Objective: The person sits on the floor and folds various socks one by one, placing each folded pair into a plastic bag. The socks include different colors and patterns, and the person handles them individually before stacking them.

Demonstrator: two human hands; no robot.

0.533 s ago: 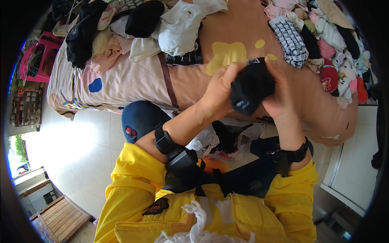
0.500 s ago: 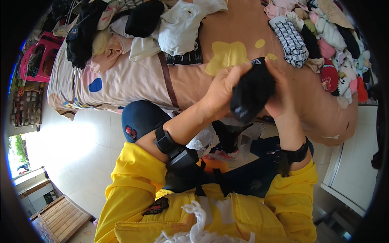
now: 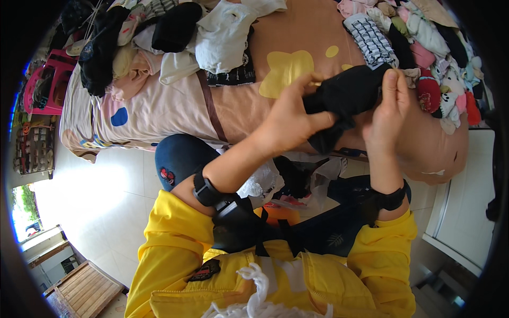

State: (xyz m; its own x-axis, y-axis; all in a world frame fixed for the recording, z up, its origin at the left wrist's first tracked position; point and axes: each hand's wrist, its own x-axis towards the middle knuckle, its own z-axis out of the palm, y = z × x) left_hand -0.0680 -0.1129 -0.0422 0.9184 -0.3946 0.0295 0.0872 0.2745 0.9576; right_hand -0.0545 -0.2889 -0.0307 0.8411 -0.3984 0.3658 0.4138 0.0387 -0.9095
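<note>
Above the near edge of the bed, a dark piece of black clothing (image 3: 352, 95) hangs between my two hands, partly bunched, with a small pale mark at its upper right corner. Its exact kind is hard to make out. My left hand (image 3: 297, 114) grips its left side, thumb in front and fingers behind the cloth. With the thumb and fingers pinched together, my right hand (image 3: 389, 108) holds the upper right corner. Part of the cloth droops below my left thumb.
A brown bedspread (image 3: 233, 116) with yellow patches covers the bed. White, black and peach clothes (image 3: 225, 42) lie heaped at the far left. Small rolled textiles (image 3: 424, 53) are piled at the far right. Plastic bags (image 3: 260, 180) sit below the bed edge, between my knees.
The black clothing has gone from a compact bundle to a wider, stretched shape tilted up to the right. My right hand has moved right, to its corner; the left grips its other side.
</note>
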